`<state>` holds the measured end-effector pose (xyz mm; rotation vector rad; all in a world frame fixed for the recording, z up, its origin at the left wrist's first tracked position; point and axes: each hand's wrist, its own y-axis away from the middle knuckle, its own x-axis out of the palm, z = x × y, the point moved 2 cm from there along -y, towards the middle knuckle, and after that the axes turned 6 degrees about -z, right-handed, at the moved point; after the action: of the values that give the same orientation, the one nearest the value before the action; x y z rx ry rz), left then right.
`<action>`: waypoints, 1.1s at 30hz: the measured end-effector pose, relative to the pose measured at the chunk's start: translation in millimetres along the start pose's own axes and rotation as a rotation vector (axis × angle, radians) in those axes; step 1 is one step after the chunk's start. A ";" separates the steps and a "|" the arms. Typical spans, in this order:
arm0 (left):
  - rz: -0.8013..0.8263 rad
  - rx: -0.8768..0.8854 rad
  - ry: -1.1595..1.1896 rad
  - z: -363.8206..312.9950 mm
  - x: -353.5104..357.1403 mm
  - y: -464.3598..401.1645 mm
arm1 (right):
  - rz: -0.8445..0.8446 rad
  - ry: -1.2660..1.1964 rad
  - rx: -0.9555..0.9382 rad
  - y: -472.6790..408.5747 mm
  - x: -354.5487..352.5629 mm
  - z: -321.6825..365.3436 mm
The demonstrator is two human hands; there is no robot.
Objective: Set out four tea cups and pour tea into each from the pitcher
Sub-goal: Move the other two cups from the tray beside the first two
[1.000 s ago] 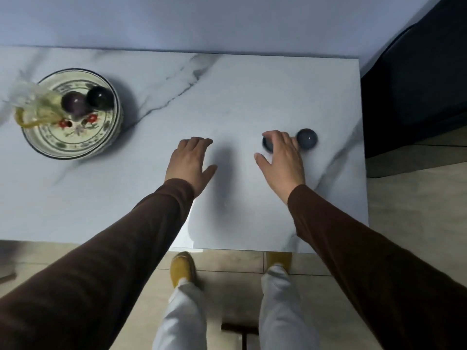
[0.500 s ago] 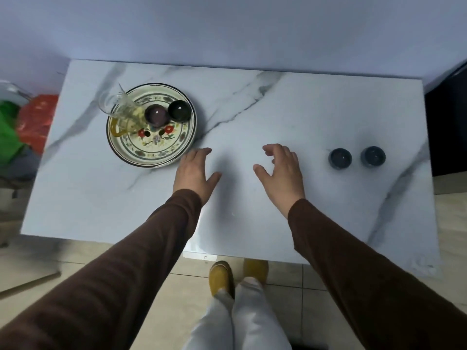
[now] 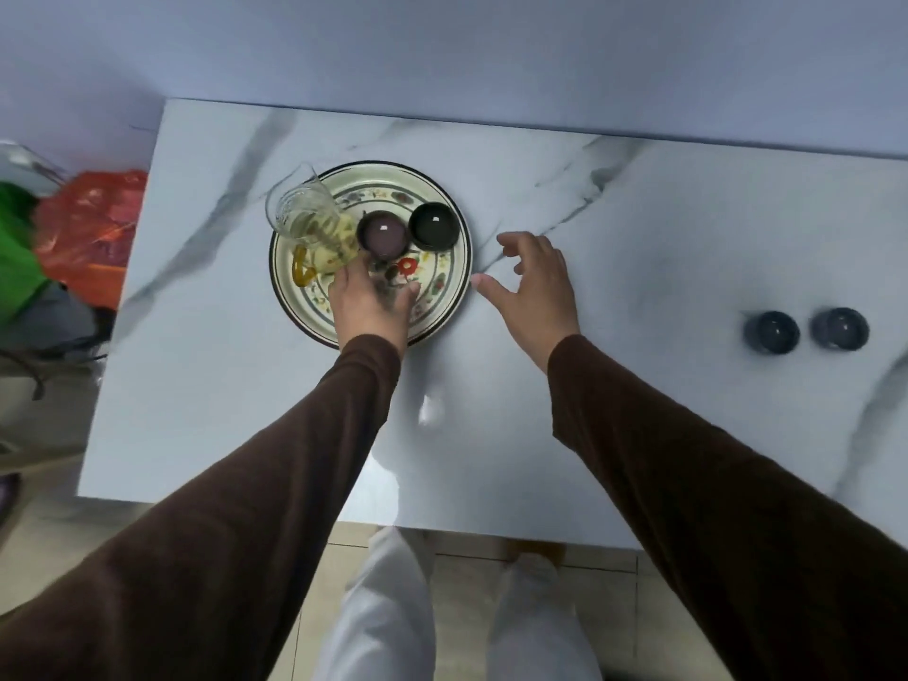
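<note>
A white marble-look table (image 3: 638,248) with grey veins fills the middle, against a pale wall (image 3: 442,46) at twelve o'clock. At nine o'clock, off the table's edge, lie an orange plastic bag (image 3: 93,223) and something green (image 3: 14,258), perhaps another bag. Beige floor tiles (image 3: 471,607) show at six o'clock.

We see the pitcher (image 3: 314,228) and two cups (image 3: 383,232) on the plate (image 3: 442,297) left of centre; two more cups (image 3: 770,332) sit at the frame's right on the desk (image 3: 638,213).

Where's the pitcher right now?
The glass pitcher stands on the left part of the flowered plate, at the table's left, beside the purple cup and just beyond the left hand.
</note>
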<state>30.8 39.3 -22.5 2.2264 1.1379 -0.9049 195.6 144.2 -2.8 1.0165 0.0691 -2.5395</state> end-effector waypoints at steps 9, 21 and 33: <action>-0.148 -0.267 0.092 3.0 36.0 -27.7 | 0.039 0.089 -0.100 -53.3 54.6 9.8; -0.366 -0.410 0.134 -9.6 58.0 -31.2 | 0.050 0.178 -0.232 -81.6 70.2 6.3; -0.438 -0.603 0.010 -27.3 69.1 -41.5 | -0.037 0.011 -0.107 -67.0 43.5 -5.1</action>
<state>35.6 115.5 -59.8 1.5248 1.6767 -0.5907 144.8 191.5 -42.6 0.9969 0.2271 -2.5336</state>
